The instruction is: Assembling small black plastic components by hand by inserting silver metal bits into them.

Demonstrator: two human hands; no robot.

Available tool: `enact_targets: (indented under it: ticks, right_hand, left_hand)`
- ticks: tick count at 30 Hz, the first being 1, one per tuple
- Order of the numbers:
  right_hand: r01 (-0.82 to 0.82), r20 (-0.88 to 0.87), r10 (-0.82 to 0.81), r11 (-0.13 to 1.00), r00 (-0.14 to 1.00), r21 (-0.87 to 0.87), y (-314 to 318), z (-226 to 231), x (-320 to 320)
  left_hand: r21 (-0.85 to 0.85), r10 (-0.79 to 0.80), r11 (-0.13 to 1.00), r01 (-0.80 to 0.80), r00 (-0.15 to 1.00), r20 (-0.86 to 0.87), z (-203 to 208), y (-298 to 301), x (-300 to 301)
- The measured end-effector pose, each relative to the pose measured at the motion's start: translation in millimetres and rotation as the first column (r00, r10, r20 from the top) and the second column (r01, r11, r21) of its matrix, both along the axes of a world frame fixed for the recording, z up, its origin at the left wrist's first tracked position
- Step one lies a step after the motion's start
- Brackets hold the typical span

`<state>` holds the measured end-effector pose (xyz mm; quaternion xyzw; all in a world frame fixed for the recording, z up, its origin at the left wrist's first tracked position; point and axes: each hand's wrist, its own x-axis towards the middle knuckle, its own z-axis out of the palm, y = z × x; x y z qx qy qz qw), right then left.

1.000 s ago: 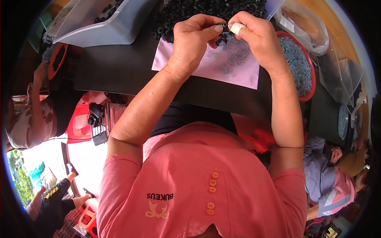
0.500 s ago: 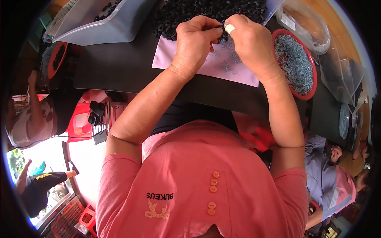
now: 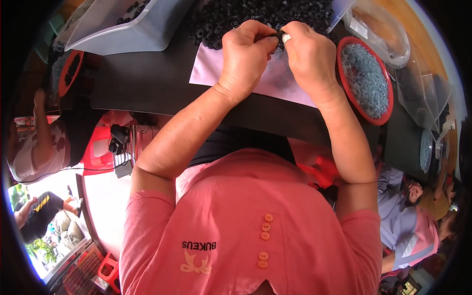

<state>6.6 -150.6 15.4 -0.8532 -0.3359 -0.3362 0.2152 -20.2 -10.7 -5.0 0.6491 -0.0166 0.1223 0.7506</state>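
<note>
Both my hands meet over the table at the front of a heap of small black parts (image 3: 221, 22). With fingertips pinched, my left hand (image 3: 246, 59) grips what looks like a small black part, mostly covered by the fingers. My right hand (image 3: 309, 61) is closed in a pinch right beside it. Whatever its fingertips hold is too small and hidden to make out. White tape (image 3: 286, 38) wraps one of its fingers. Beneath the hands lies a pink sheet (image 3: 209, 64) with small, clear-grey pieces (image 3: 278, 73) scattered on it.
A red-rimmed bowl (image 3: 391, 101) of small grey-blue pieces stands to the right, with a clear plastic bag (image 3: 388, 37) behind it. At the left is a grey plastic bin (image 3: 118, 44) holding some black parts. Other people sit at both sides.
Both hands remain together in a pinch, with the left shifted very slightly right and the right slightly left. At far left, another person's leg and arm have moved.
</note>
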Motion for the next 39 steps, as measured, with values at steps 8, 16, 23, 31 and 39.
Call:
enact_targets:
  ticks: [8, 16, 23, 31, 39]
  right_hand:
    - [0.042, 0.07, -0.039, 0.998, 0.997, -0.038, 9, -14, 2]
    - [-0.139, -0.112, 0.191, 0.922, 0.975, 0.36, 1, -4, 9]
    - [-0.03, 0.119, 0.023, 0.998, 0.993, 0.059, 2, -2, 7]
    - [-0.11, 0.38, 0.083, 0.993, 0.921, 0.051, 5, 0, 0]
    - [-0.132, -0.019, 0.15, 0.919, 0.989, 0.371, 11, 46, -27]
  left_hand:
    - [0.275, 0.139, 0.945, -0.175, 0.98, 0.145, -10, -2, 3]
    - [-0.179, -0.082, 0.981, 0.07, 0.995, -0.059, 7, 11, 8]
    - [-0.359, -0.161, 0.924, 0.129, 0.985, -0.061, 8, 11, 8]
    - [-0.296, -0.14, 0.947, 0.121, 0.989, -0.042, 24, 9, -6]
    - [0.212, 0.302, 0.915, -0.344, 0.93, 0.208, 116, 41, -27]
